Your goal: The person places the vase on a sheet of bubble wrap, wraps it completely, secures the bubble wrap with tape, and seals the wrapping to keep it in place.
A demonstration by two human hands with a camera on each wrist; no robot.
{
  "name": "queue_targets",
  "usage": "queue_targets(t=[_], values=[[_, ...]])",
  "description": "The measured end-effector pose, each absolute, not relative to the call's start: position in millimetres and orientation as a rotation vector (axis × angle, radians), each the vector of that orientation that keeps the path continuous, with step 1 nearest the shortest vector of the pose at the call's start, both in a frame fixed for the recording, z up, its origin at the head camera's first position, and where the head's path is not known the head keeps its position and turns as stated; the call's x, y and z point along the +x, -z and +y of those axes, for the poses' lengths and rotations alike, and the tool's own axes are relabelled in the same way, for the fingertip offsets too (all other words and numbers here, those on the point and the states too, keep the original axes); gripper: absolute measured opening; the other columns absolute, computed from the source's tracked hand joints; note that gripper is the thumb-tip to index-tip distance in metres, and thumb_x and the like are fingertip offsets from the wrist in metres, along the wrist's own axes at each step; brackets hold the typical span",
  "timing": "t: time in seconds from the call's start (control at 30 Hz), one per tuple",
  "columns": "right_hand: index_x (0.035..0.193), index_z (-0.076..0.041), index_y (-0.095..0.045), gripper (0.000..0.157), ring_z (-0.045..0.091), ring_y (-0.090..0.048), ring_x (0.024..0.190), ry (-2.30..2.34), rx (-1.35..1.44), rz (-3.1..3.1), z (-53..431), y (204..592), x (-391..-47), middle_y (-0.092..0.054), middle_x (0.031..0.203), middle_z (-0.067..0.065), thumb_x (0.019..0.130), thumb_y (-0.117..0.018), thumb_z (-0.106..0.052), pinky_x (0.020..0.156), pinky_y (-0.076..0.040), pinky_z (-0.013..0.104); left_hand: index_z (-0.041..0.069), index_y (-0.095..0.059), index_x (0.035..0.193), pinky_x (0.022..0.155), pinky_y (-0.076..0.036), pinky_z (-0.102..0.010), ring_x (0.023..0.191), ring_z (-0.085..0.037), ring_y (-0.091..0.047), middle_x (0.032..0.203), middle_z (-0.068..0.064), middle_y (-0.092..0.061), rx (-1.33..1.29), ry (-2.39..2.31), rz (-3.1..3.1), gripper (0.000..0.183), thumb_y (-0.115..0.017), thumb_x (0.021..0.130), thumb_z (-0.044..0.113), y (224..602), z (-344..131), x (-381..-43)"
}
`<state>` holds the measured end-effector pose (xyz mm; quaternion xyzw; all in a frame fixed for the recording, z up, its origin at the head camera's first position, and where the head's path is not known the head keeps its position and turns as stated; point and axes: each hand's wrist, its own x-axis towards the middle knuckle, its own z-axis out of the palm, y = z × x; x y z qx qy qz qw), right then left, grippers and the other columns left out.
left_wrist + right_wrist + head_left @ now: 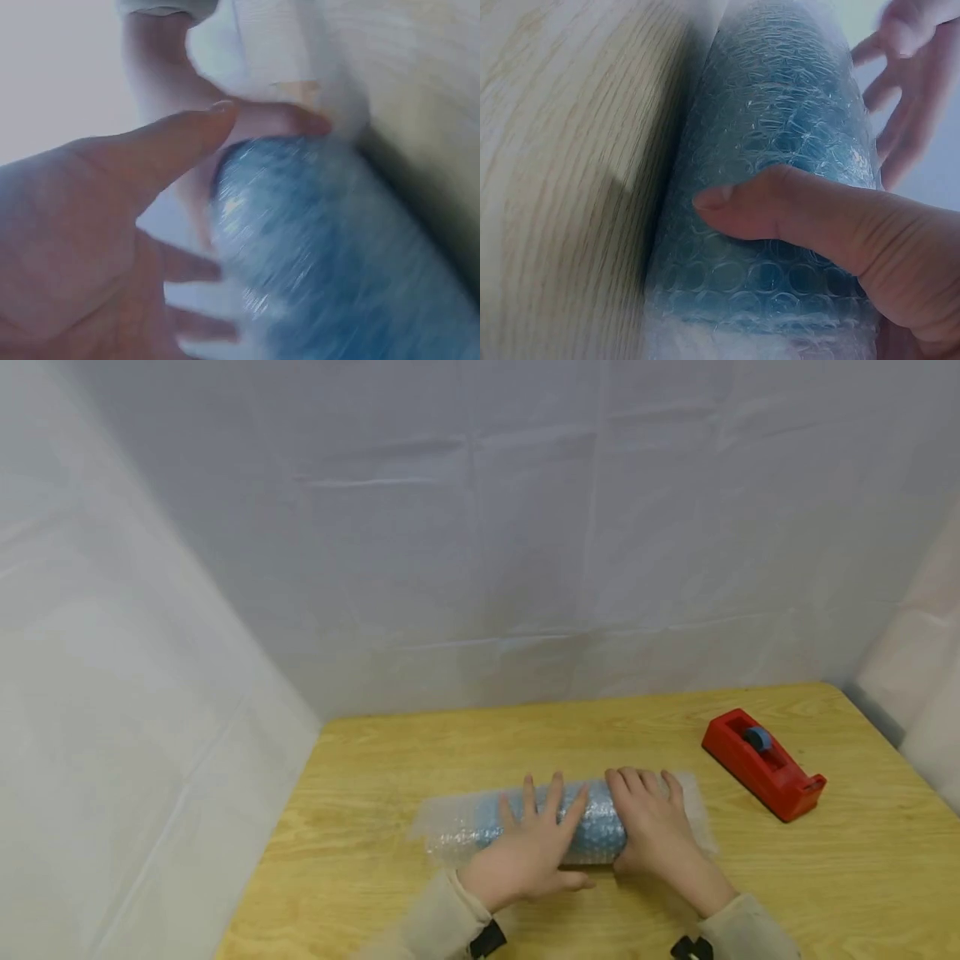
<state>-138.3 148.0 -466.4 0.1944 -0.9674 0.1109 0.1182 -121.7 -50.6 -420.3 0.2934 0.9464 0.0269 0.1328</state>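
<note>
A blue cylindrical object (602, 827) wrapped in clear bubble wrap (452, 837) lies sideways on the wooden table, with loose wrap extending past both ends. My left hand (528, 852) rests across its middle with fingers spread and straight, the thumb held off toward the near side. Around the right part of the roll my right hand (654, 828) curls, fingers over the far side. In the right wrist view its thumb (780, 206) presses on the bubble wrap near the blue object's end. The left wrist view is blurred and shows the left palm beside the roll.
A red tape dispenser (765, 766) with a small blue tape roll (757, 739) stands at the right on the wooden table (360, 760). White sheeting (420, 543) hangs behind the table and along its left and right sides.
</note>
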Motion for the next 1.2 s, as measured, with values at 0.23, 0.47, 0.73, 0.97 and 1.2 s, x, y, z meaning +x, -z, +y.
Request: queue_targets(t=[0.23,0.47,0.73,0.97,1.2], values=[[0.135,-0.001,-0.05,0.117,0.042,-0.047,0.12,-0.336,0.585,-2.836,148,465,-139,-0.054,0.129,0.018,0.035,-0.103,-0.033,0.102,-0.022,0.073,0.022,-0.018,0.16,0.106,-0.026,-0.071,0.146,-0.048,-0.011,0.165,-0.013,-0.008,0.937,-0.153,2.509,0.073,-0.047,0.101,0.053,388,-71,-131],[0.133,-0.003,-0.051,0.114,0.042,-0.047,0.119,-0.333,0.601,-2.842,147,463,-140,-0.054,0.128,0.016,0.036,-0.102,-0.034,0.102,-0.022,0.073,0.018,-0.03,0.156,0.109,-0.036,-0.055,0.144,-0.045,-0.023,0.164,-0.013,-0.013,1.035,0.009,2.388,0.06,-0.042,0.104,0.047,368,-85,-131],[0.133,-0.004,-0.05,0.113,0.041,-0.047,0.119,-0.338,0.604,-2.851,147,462,-140,-0.053,0.129,0.015,0.037,-0.102,-0.035,0.102,-0.021,0.073,0.011,-0.047,0.147,0.113,-0.033,-0.033,0.141,-0.019,-0.036,0.153,-0.008,-0.04,1.211,0.067,2.247,0.048,-0.05,0.105,0.034,344,-92,-162],[0.132,-0.005,-0.051,0.112,0.04,-0.047,0.119,-0.329,0.607,-2.852,147,463,-140,-0.053,0.128,0.014,0.037,-0.102,-0.035,0.102,-0.021,0.073,0.018,-0.052,0.141,0.08,-0.055,-0.027,0.11,-0.014,-0.061,0.138,0.0,-0.052,1.082,-0.18,2.158,0.043,-0.061,0.1,0.025,342,-96,-199],[0.133,-0.004,-0.049,0.112,0.041,-0.046,0.12,-0.321,0.606,-2.884,148,463,-140,-0.052,0.129,0.015,0.039,-0.101,-0.035,0.101,-0.021,0.073,0.015,-0.05,0.138,0.074,-0.049,-0.026,0.089,-0.01,-0.057,0.105,0.003,-0.058,1.172,-0.137,2.312,0.065,-0.077,0.085,0.042,373,-78,-224]])
